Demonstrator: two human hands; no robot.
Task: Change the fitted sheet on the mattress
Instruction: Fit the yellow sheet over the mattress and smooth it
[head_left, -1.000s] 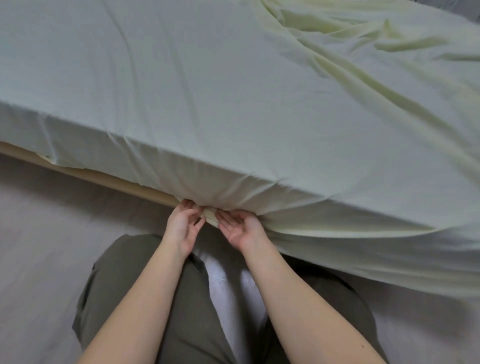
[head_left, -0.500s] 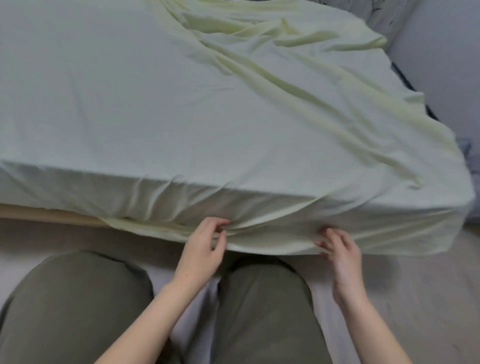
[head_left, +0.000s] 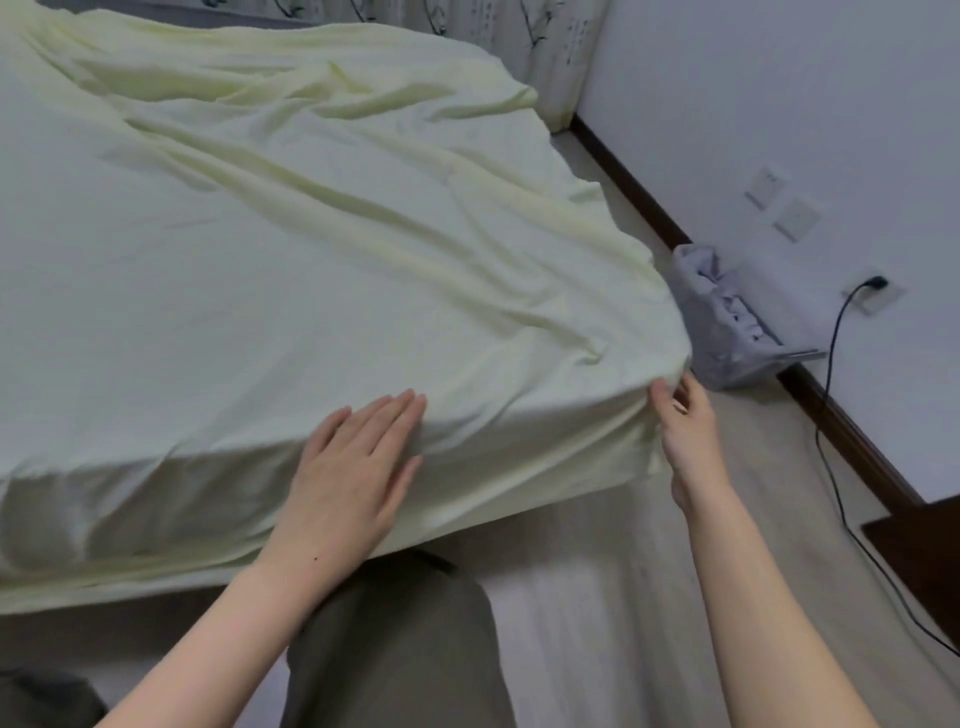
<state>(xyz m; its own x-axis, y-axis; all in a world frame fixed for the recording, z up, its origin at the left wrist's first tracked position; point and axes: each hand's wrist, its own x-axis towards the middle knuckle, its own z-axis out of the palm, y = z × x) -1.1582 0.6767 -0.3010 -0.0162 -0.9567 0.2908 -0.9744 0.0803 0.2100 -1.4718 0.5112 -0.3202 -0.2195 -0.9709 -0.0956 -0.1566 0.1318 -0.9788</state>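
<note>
A pale yellow-green fitted sheet (head_left: 270, 270) covers the mattress, smooth on the near left and creased in long folds toward the far right. My left hand (head_left: 358, 467) lies flat, fingers straight, on the sheet at the near top edge of the mattress. My right hand (head_left: 685, 426) is at the near right corner, its fingers touching the gathered sheet there; whether it grips the cloth is unclear. The mattress itself is hidden under the sheet.
A grey basket with crumpled cloth (head_left: 737, 322) stands on the floor by the wall past the corner. A black cable (head_left: 831, 415) runs from a wall socket along the floor. Dark furniture (head_left: 924, 551) stands at the right edge. My knee (head_left: 395, 644) is below the bed edge.
Both hands rose from the sheet's lower hem. My left hand now lies flat on top, and my right hand shifted right to the mattress corner. The view swung right.
</note>
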